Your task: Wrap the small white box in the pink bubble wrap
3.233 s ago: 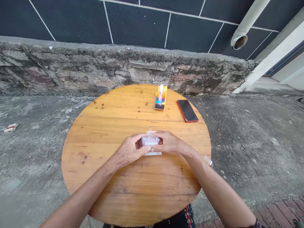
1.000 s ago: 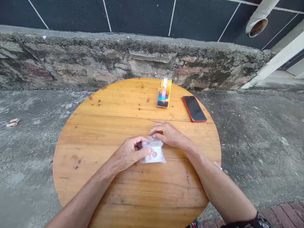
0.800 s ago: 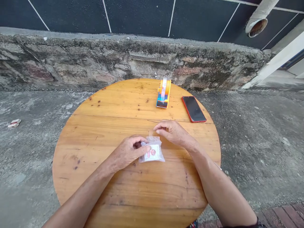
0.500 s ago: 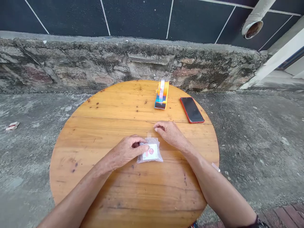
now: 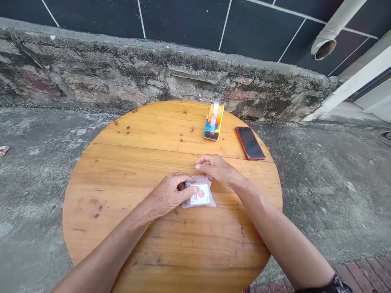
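A small white box with red print, wrapped in bubble wrap (image 5: 204, 197), lies on the round wooden table (image 5: 122, 183). My left hand (image 5: 172, 193) holds its left side, thumb on top and fingers along the upper edge. Just above the packet's top right corner is my right hand (image 5: 216, 168), its thumb and forefinger close together at the tips; anything between them is too small to make out. The piece of clear tape at the packet's top edge is hard to see now.
A yellow and blue tape dispenser (image 5: 214, 122) stands near the table's far edge. To its right lies a phone with a red case (image 5: 250, 143). Beyond the table runs a rough stone wall base (image 5: 137, 77), with a pipe (image 5: 328, 40) at the upper right.
The view has shifted and tilted slightly. My right hand has moved a little left and down relative to the packet, nearer its top edge. My left hand keeps its hold.
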Available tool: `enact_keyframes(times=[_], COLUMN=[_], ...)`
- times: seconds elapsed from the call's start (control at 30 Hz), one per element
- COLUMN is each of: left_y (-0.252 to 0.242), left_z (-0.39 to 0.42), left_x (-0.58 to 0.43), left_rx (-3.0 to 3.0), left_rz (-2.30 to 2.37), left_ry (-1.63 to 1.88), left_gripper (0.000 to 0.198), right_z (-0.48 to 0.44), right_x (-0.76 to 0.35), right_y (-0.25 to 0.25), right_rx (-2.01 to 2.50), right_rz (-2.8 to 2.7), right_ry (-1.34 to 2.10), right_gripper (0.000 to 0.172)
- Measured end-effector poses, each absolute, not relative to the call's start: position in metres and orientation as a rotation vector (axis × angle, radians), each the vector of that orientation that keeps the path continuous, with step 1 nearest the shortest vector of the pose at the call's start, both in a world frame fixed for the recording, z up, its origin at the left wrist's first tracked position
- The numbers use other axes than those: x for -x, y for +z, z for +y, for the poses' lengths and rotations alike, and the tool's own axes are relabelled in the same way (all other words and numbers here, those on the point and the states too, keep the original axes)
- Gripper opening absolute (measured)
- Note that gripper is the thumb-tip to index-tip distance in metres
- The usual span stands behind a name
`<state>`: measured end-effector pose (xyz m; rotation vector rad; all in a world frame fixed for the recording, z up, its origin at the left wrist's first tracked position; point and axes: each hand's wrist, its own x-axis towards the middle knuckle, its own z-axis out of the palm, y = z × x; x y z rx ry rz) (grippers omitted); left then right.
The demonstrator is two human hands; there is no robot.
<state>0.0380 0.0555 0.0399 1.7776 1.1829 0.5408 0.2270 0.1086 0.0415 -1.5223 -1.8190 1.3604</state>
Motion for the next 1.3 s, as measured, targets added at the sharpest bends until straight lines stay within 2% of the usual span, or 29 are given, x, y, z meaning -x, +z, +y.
enact_keyframes(times=[0.13, 0.37, 0.57, 0.8, 0.97, 1.13, 1.3], left_y=[0.044, 0.040, 0.038, 0.036, 0.034, 0.031, 0.029], left_z=[0.055, 0.054, 0.053, 0.053, 0.050, 0.048, 0.049], left_x=[-0.039, -0.038, -0.039, -0.039, -0.039, -0.041, -0.043], left_rx=[-1.803, -1.762, -1.622, -1.657, -1.582, -1.531, -1.506], left_rz=[1.188, 1.174, 1.202, 1.223, 1.218, 1.203, 1.208], left_ry=[0.555, 0.578, 0.566, 0.576, 0.595, 0.655, 0.683], left_gripper=[0.028, 0.031, 0.033, 0.032, 0.034, 0.029, 0.026], right_z=[0.108, 0.111, 0.096, 0.099, 0.102, 0.103, 0.100], right_x=[-0.228, -0.238, -0.255, -0.261, -0.254, -0.248, -0.244], right_y=[0.048, 0.047, 0.058, 0.043, 0.038, 0.040, 0.041], right_rx=[1.488, 1.389, 1.347, 1.408, 1.391, 1.260, 1.132], right_rz=[-1.845, -2.006, -1.970, -2.019, -2.080, -2.050, -2.032], right_ry=[1.476, 1.434, 1.288, 1.152, 1.135, 1.177, 1.107], right_gripper=[0.019, 0.013, 0.035, 0.036, 0.030, 0.008, 0.009])
